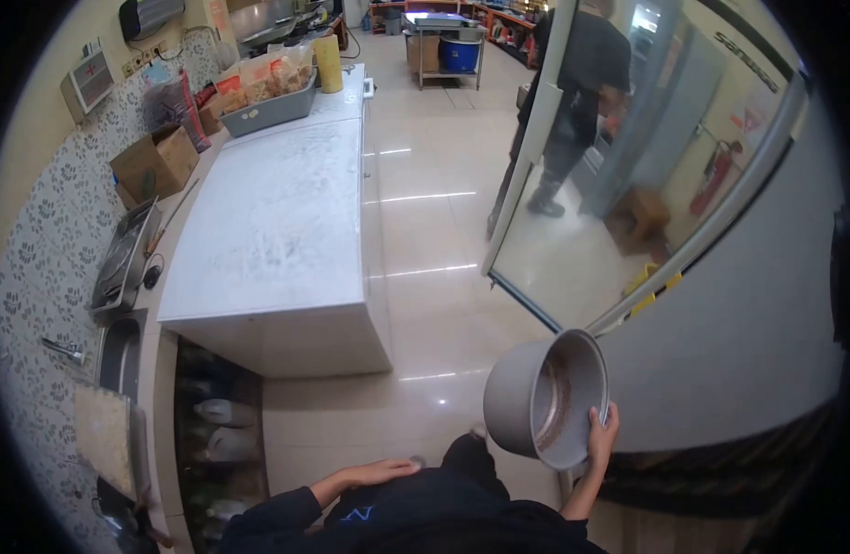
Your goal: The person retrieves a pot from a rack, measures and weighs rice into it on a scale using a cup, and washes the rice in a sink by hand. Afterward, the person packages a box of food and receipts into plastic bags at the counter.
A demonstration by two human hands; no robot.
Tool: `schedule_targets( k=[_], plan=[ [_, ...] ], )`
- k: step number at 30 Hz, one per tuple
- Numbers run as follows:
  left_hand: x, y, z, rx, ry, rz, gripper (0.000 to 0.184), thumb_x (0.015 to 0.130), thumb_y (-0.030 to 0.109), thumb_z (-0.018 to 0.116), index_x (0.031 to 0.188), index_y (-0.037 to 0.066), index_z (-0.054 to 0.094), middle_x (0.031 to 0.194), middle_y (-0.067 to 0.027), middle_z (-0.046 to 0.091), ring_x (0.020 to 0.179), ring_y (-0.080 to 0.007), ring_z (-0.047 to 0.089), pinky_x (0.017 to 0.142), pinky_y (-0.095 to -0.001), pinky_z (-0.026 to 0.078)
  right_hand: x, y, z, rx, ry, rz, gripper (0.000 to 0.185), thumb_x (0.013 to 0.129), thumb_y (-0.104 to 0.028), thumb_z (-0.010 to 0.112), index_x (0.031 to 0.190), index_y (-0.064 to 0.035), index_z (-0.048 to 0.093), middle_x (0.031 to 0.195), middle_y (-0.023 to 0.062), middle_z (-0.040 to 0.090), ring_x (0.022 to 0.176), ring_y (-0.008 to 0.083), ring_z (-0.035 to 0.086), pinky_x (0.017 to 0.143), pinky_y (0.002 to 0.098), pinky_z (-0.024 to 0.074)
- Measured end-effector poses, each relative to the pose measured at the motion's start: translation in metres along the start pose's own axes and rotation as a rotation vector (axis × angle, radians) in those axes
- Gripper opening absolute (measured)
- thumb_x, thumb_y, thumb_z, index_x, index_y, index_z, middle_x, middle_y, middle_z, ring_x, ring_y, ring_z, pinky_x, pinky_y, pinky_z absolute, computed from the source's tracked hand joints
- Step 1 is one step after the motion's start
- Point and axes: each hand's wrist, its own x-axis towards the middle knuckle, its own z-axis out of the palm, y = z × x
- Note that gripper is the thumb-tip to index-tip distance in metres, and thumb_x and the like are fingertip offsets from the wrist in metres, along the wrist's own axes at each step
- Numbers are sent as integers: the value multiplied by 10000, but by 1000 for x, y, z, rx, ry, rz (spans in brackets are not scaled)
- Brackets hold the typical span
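My right hand [603,436] grips the rim of a large, deep grey metal pot [517,392]. The pot is tilted on its side with its mouth facing right, and a brownish residue ring marks its inside. It hangs beside my right leg, above the tiled floor. My left hand [380,473] lies in front of my body, fingers stretched out, with no held object visible. A small greyish round shape [417,461] shows at its fingertips; I cannot tell what it is.
A white chest-like unit [277,222] stands ahead on the left, with a grey tray [272,115] of bagged food on it. A glass door [582,166] stands open at right, with a person [577,102] behind it. A sink [122,351] lies along the left counter.
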Motion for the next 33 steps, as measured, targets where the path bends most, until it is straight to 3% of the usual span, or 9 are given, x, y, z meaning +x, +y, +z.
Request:
schedule_targets(
  k=[4,5,8,12,17,20,22,26,33],
  plan=[
    [102,8,-66,272,111,-97,648,821,587,438,1101,15,560,1059,-139,562,1041,-209,495,908,-316,362,82,-27,43,98,43,-18,357,807,-115,602,1102,42,477,929,90,562,838,144,520,751,256,423],
    [122,10,-78,199,208,-47,571,812,555,490,973,20,605,914,-130,599,928,-217,547,848,-333,406,102,-20,53,61,-12,-21,347,809,-139,607,1090,25,487,921,78,566,828,134,524,735,249,426],
    [155,54,-118,174,310,26,452,796,480,573,868,36,608,825,-107,616,844,-206,577,800,-314,430,165,-27,103,275,-279,109,315,809,-153,611,1060,2,500,910,65,577,815,120,534,725,238,428],
    [153,125,-160,137,845,172,297,767,319,670,701,38,597,682,-68,595,706,-123,546,696,-275,436,238,-70,214,347,-557,170,278,814,-131,598,1050,-17,505,916,59,594,813,115,553,713,239,440],
    [234,74,-226,27,1059,225,294,770,290,671,648,44,566,478,13,469,448,-68,427,445,-246,352,307,-130,370,453,-883,280,274,829,-95,569,1082,-20,496,917,69,605,818,124,571,699,249,456],
    [253,91,-290,18,991,210,265,775,290,667,692,55,580,503,15,487,483,-64,450,474,-246,378,346,-186,469,522,-926,330,273,832,-94,565,1086,-24,490,909,68,606,813,121,573,697,246,459],
    [245,114,-345,-68,1060,254,225,807,251,634,890,49,581,719,-22,564,672,-96,529,616,-252,436,371,-213,522,565,-943,343,273,833,-94,564,1086,-25,488,906,68,606,811,120,573,697,245,459],
    [219,242,-476,-324,1174,442,303,850,194,573,1094,27,505,1019,-99,567,971,-170,532,841,-285,413,424,-258,582,601,-899,353,274,834,-94,562,1088,-27,484,902,68,607,807,118,573,697,243,460],
    [196,511,-670,-238,1147,743,312,881,155,499,1155,16,446,1127,-115,528,1059,-203,502,914,-303,365,553,-290,656,726,-695,387,274,837,-95,559,1090,-31,477,893,67,607,801,115,574,697,240,462]
  ],
)
